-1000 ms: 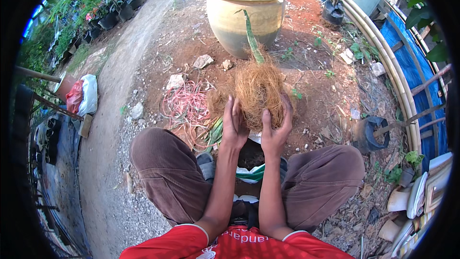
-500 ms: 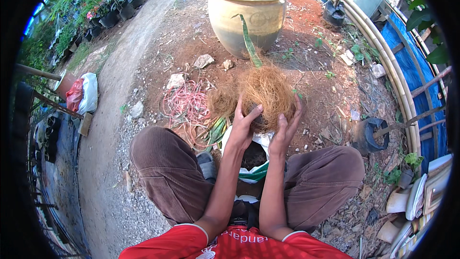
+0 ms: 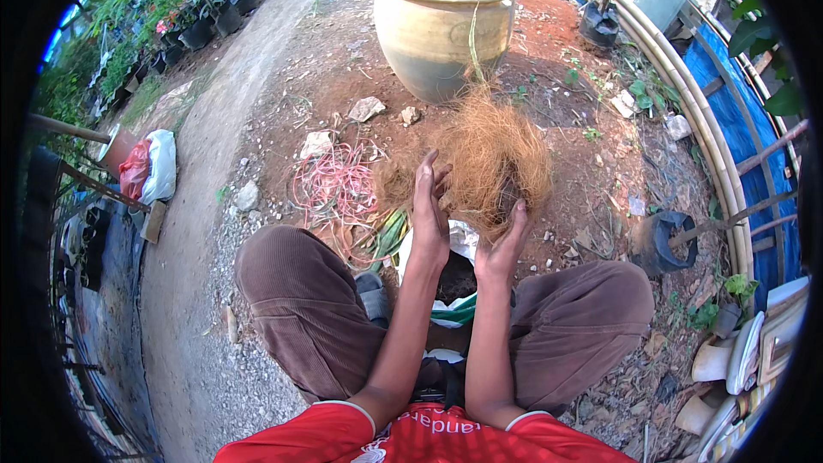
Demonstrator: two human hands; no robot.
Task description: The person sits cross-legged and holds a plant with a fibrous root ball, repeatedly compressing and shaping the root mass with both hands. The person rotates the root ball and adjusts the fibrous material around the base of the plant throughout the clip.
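Note:
Before me is a shaggy ball of brown coconut fibre point(image 3: 493, 159), with a long narrow green leaf point(image 3: 473, 39) sticking up from its far end. My right hand point(image 3: 507, 244) cups the ball from below and the right, thumb up against it and the other fingers hidden behind. Along the ball's left side my left hand point(image 3: 430, 210) has its fingers stretched out; whether it touches the fibre I cannot tell. Below my hands a white and green sack point(image 3: 454, 313) with dark soil inside stands between my legs. Loose fibre point(image 3: 396, 178) lies left of the ball.
A large glazed pot point(image 3: 441, 47) stands ahead. Left of my hands lie tangled pink strings point(image 3: 334, 184) and cut green leaves point(image 3: 390, 234), with stones point(image 3: 366, 109) beyond. On the right are a black plant bag point(image 3: 660, 242) and bamboo poles point(image 3: 699, 90).
The fibre ball has turned and shifted slightly right, its leaf now seen edge-on. My left hand has loosened, its thumb and fingers coming off the ball's near side.

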